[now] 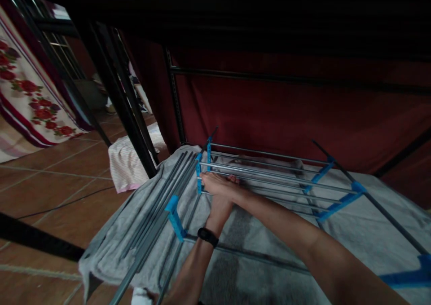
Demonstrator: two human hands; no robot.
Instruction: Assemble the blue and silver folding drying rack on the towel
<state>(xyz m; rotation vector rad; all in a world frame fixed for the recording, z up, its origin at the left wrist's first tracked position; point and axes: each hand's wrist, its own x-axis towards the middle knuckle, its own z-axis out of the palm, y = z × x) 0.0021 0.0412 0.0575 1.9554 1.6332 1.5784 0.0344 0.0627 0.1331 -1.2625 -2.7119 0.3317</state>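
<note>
On the grey blanket (370,233), our right hand (218,183) grips a rack (269,170) rod for steadiness; whether our left hand (220,208) grips anything stays hidden.

— Looks like a home, a lived-in room at floor level.

— Shown by what?

— Reddish-brown terracotta floor tiles (50,179) with pale grout lines. A cream blanket printed with red roses (23,94) hanging at the left. A dark red fabric curtain (286,112) across the back, behind a black slotted metal frame (173,94).

— Anything more domestic?

— A grey fleece blanket (353,237) spread on the floor, a folded pink-and-white striped cloth (129,163) beside it. On the blanket, a rack of grey metal tubes with bright blue plastic connectors (269,170), partly put together, with loose grey tubes (158,197) lying alongside. Dim indoor light, too.
</note>
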